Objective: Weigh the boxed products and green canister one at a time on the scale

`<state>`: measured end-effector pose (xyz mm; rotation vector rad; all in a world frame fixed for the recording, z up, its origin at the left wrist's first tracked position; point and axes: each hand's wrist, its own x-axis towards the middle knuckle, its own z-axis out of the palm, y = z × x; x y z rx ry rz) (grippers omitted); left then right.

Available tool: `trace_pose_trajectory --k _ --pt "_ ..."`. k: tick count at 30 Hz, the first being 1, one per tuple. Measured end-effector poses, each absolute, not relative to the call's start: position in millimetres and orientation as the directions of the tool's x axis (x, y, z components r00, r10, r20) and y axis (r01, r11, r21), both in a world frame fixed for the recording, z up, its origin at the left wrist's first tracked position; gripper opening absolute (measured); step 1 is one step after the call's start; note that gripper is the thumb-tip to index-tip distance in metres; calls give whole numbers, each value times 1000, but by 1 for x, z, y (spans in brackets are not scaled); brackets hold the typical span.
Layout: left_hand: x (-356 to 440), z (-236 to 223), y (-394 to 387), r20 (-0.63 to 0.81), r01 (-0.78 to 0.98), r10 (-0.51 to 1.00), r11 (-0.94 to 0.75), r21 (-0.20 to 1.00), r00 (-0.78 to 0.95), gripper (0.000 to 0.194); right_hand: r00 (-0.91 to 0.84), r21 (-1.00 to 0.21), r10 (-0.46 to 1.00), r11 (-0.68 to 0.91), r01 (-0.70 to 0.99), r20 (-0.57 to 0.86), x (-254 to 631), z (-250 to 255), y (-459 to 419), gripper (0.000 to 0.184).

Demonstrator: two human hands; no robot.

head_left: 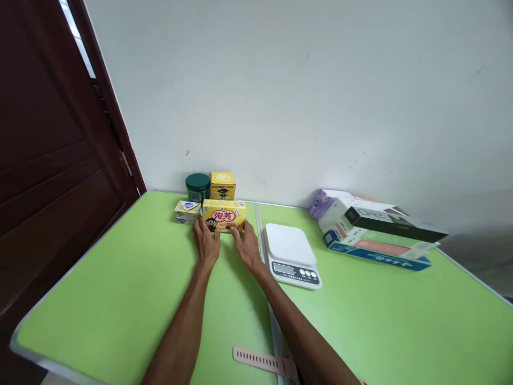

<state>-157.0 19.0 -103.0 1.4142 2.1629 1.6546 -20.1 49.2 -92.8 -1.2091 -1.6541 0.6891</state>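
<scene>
A yellow snack box (224, 214) with red lettering stands upright near the back of the green table. My left hand (207, 241) is at its left end and my right hand (247, 243) at its right end, so the box is held between them. Just left of it are small stacked soap boxes (186, 212), close to my left fingertips. Behind stand a jar with a dark green lid (197, 184) and a yellow cube-shaped box (223, 186) marked "COME ON".
A white kitchen scale (292, 251) lies right of my right hand. Farther right is a pile of flat boxes (377, 227). A pink watch strap (260, 359) rests near the front, partly under my right forearm. The green table (120, 289) meets a white wall.
</scene>
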Motion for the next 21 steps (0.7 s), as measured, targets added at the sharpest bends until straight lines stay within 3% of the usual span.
trace_pose_trajectory --k 9,14,21 --pt "-142 -96 7 578 632 551 -114 766 -602 69 12 -867 944 297 399 329 -50 -116 34 85" --pt "-148 -99 10 556 629 666 -164 760 -497 61 -57 -899 957 286 331 283 -58 -107 48 82" --pt "-161 -95 15 413 636 804 -56 769 -428 79 -70 -917 977 213 337 202 -58 -80 57 82"
